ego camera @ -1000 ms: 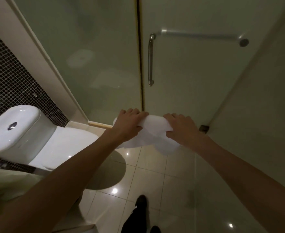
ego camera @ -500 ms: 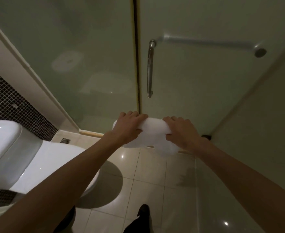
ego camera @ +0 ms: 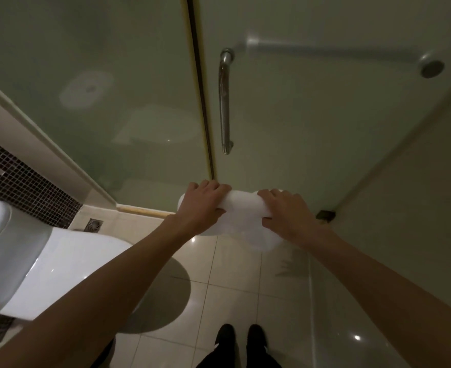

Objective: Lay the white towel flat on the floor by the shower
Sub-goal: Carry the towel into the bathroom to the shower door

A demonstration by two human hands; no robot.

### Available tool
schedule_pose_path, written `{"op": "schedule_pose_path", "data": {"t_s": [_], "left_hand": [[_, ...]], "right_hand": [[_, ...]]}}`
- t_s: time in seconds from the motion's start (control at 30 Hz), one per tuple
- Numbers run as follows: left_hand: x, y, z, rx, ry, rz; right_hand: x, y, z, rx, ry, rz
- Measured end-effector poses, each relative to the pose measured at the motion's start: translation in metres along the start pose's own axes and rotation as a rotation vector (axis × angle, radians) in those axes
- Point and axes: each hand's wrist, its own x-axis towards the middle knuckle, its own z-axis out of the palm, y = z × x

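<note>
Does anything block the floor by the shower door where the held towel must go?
Nothing visible does: left hand and right hand grip the white towel above bare tiles; the toilet stands off to the left.

The towel (ego camera: 241, 208) is held between both hands above the floor (ego camera: 232, 264). The left hand (ego camera: 203, 205) grips its left end and the right hand (ego camera: 285, 216) its right end, fingers curled over the top. Just beyond the fingers stands the shower glass (ego camera: 112, 75). The door handle (ego camera: 224, 102) hangs above, between the two hands. A sill (ego camera: 144, 210) runs left from the left fingers along the foot of the glass. Further left, a drain (ego camera: 94, 224) sits in the floor, behind the toilet (ego camera: 59, 261), which lies under the left forearm. A bracket (ego camera: 325, 215) sits just right of the right hand. Two shoes (ego camera: 225, 338) stand nearer the person, below the hands.
</note>
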Motion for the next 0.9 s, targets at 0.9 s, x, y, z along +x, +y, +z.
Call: {"op": "schedule_pose_path", "data": {"t_s": [0.9], "left_hand": [[0.095,-0.057,0.324,0.003,-0.084,0.071]], "right_hand": [[0.113,0.101,0.306,-0.003,-0.016,-0.066]]}}
